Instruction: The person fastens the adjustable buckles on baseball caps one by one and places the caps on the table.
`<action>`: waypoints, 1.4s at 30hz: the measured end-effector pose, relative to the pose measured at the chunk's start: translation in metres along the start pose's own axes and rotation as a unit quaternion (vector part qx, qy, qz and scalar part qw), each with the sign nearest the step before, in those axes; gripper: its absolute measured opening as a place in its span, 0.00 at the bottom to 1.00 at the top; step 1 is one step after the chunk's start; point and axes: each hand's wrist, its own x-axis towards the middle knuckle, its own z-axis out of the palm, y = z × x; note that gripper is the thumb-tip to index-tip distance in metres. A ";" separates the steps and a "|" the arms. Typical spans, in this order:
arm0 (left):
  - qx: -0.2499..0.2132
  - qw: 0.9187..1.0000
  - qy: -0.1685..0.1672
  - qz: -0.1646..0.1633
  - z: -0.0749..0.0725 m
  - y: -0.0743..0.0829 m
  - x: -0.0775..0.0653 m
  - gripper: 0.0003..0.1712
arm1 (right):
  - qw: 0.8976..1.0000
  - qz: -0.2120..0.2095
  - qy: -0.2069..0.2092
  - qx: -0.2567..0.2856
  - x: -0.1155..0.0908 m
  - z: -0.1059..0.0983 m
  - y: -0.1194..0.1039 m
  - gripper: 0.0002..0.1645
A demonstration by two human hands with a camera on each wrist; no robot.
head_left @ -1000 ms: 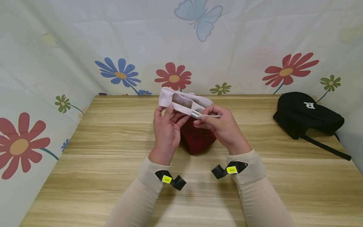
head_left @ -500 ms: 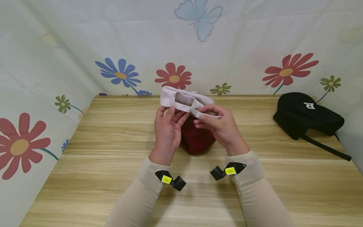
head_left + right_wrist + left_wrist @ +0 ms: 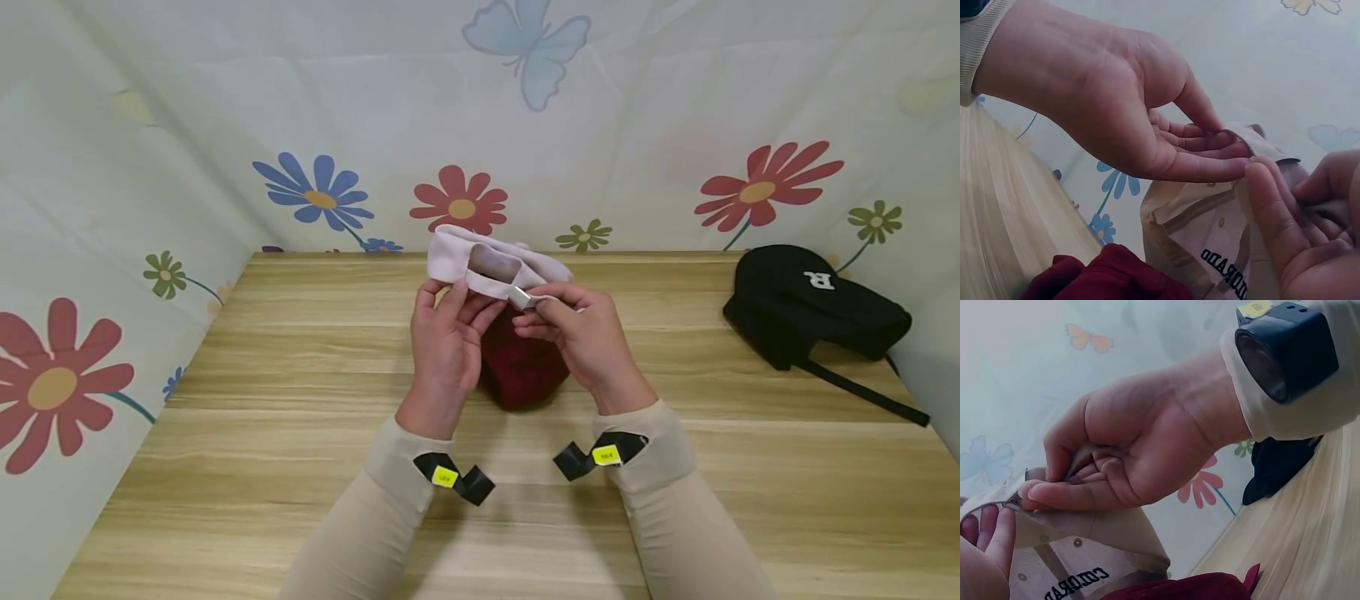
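Observation:
A pale pink baseball cap (image 3: 447, 254) is held up over the table with its back opening toward me. My left hand (image 3: 447, 342) pinches the cap's adjuster strap (image 3: 486, 284) beside the opening, thumb in front and fingers behind. My right hand (image 3: 596, 346) pinches the strap by its silver metal buckle (image 3: 519, 297). In the right wrist view, dark lettering (image 3: 1225, 272) shows inside the cap. Below both hands a dark red cloth item (image 3: 525, 371) lies on the table, partly hidden by the cap and hands; it shows as folded fabric (image 3: 1107, 278) in the right wrist view.
A black cap (image 3: 780, 300) with a white letter and a loose strap lies at the right of the wooden table (image 3: 285, 375). A flower-print curtain (image 3: 622, 100) stands behind the table and along its left side.
The cap has shifted slightly right. The right hand has moved slightly left, toward the left hand. The buckle has turned, and less strap shows beyond the right fingers.

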 end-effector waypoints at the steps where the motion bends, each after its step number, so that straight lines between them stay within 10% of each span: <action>1: 0.000 1.000 -0.001 0.002 0.000 0.000 0.000 0.13 | 1.000 0.004 -0.004 -0.007 0.000 0.000 -0.001 0.10; 15: 0.024 0.999 -0.005 0.021 -0.001 -0.001 0.002 0.15 | 0.995 0.022 -0.099 -0.014 -0.001 -0.001 -0.007 0.21; 28: 0.040 0.999 -0.024 -0.002 -0.003 -0.002 -0.005 0.19 | 0.998 -0.017 -0.023 -0.064 -0.001 -0.001 0.006 0.10; 42: 0.028 0.999 -0.017 0.022 -0.001 -0.009 0.000 0.07 | 0.993 0.002 -0.037 -0.109 -0.002 -0.002 0.000 0.13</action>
